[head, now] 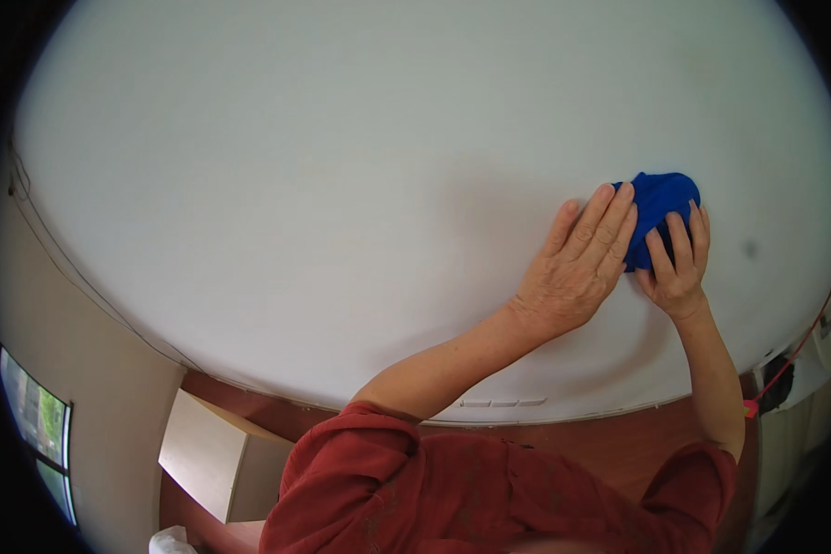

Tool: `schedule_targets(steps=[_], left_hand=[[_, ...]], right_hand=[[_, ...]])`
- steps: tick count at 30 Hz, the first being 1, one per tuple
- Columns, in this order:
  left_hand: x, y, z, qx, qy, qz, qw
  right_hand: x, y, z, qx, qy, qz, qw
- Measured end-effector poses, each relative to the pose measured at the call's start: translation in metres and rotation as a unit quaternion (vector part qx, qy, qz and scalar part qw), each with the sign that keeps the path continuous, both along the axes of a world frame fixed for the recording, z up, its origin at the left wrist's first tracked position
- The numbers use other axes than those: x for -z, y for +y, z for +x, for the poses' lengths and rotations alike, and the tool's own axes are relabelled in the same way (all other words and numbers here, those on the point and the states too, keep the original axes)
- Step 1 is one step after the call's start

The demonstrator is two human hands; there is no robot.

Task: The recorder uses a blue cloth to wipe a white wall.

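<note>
Both hands are raised against a large white wall (pixel 305 208), right of the middle of the view. A bunched blue cloth (pixel 665 197) lies pressed on the wall under them. My left hand (pixel 582 256) is flat, its fingertips resting on the cloth's left edge and its thumb side over bare wall. My right hand (pixel 678 256) has its fingers spread and bent over the lower right part of the cloth. The palm sides of both hands are hidden. A small dark smudge (pixel 751 248) marks the wall right of my right hand.
Loose cables run down the wall's left corner. A pale cabinet (pixel 204 450) stands on the reddish floor (pixel 595 447) at lower left, near a window (pixel 34 408). Wall sockets (pixel 503 403) sit low on the wall. A red stick (pixel 796 350) leans at the right by light furniture.
</note>
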State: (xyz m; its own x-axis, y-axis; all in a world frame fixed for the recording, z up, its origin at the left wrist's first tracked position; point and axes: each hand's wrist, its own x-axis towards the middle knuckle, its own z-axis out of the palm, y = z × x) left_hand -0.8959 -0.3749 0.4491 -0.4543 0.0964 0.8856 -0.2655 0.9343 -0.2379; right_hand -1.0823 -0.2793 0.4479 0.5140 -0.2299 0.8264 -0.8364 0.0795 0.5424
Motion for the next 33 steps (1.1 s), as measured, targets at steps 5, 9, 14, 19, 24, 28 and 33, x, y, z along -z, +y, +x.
schedule_targets(steps=[5,9,14,19,24,28,33], left_hand=[[-0.007,-0.019,0.074,0.014,0.028,0.075,0.997],[-0.004,-0.037,0.147,-0.008,0.071,0.131,0.989],[0.005,-0.074,0.223,-0.034,0.229,0.083,0.969],[0.021,-0.103,0.279,-0.117,0.225,0.119,0.96],[0.066,-0.129,0.323,-0.126,0.262,0.157,0.944],[0.118,-0.135,0.333,-0.121,0.273,0.173,0.939],[0.172,-0.124,0.316,-0.137,0.282,0.235,0.92]], right_hand=[[-0.038,-0.036,0.076,-0.049,0.055,0.011,0.997],[-0.064,-0.071,0.153,-0.083,0.076,0.045,0.993],[-0.075,-0.124,0.246,-0.136,0.108,0.051,0.983],[-0.048,-0.183,0.321,-0.194,0.14,0.041,0.97],[-0.019,-0.199,0.379,-0.209,0.144,0.106,0.961],[0.022,-0.202,0.398,-0.199,0.148,0.158,0.956],[0.071,-0.197,0.388,-0.19,0.124,0.199,0.953]])
